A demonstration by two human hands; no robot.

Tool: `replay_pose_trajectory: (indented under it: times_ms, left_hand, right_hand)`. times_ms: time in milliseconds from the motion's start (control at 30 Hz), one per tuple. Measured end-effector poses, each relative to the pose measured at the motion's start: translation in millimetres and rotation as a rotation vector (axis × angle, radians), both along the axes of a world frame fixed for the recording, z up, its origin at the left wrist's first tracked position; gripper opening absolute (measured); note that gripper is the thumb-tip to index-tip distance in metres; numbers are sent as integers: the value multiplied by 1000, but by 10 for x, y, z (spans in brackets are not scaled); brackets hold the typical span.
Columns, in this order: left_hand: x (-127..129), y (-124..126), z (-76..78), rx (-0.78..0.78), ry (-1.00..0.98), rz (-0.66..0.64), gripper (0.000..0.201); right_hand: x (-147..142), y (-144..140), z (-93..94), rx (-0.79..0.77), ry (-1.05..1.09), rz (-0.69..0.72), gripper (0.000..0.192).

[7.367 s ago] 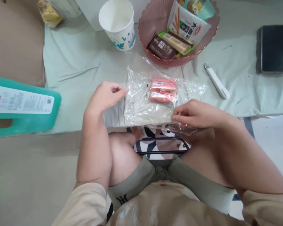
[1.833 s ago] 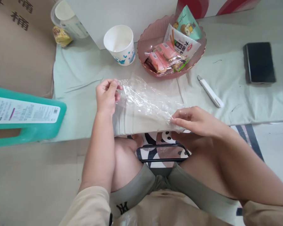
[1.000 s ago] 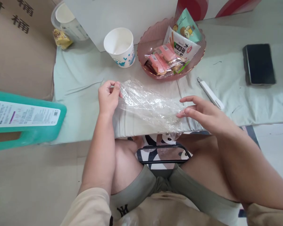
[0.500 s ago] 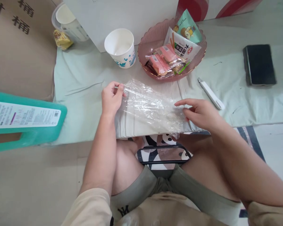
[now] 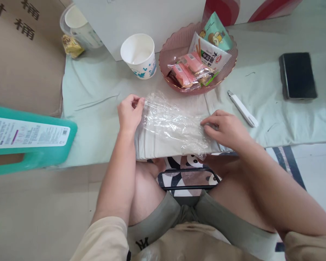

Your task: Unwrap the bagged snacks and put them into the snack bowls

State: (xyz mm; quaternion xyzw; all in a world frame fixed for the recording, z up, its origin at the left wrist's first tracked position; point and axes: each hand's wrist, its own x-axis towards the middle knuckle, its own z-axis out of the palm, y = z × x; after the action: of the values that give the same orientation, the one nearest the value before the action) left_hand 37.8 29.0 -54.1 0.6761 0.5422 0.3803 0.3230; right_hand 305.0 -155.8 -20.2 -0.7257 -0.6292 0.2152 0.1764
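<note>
Crinkled glossy clear plastic bag [image 5: 174, 123] on a matt, creased pale green cloth [image 5: 97, 101], beyond the bag a translucent pink ribbed plastic bowl [image 5: 174, 43] of shiny foil snack packets [image 5: 210, 52], left of the bowl a matt paper cup [image 5: 138, 54], right of the bowl a smooth white plastic cutter [image 5: 243, 108]
</note>
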Motion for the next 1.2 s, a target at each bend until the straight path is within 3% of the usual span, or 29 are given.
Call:
replay_pose_trajectory:
  times_ms: [167, 333, 667, 967, 1067, 1200]
  left_hand:
    - [4, -3, 13, -3, 2, -23, 15]
    - [-2, 5, -5, 78, 84, -23, 15]
    - [112, -117, 78, 21, 292, -237, 39]
    - [111, -201, 173, -83, -23, -442, 29]
    - [117, -273, 239, -167, -112, -546, 28]
    - [177, -408, 331, -298, -204, -682, 32]
  right_hand:
    - [-3, -7, 37, -22, 46, 26, 27]
    - [-28, -43, 31, 172, -40, -27, 38]
    - [-99, -34, -68, 279, -38, -17, 29]
    - [-102, -72, 81, 328, 116, -42, 17]
    - [-152, -58, 90, 330, 238, -23, 27]
    - [-266, 41, -6, 208, 573, -18, 58]
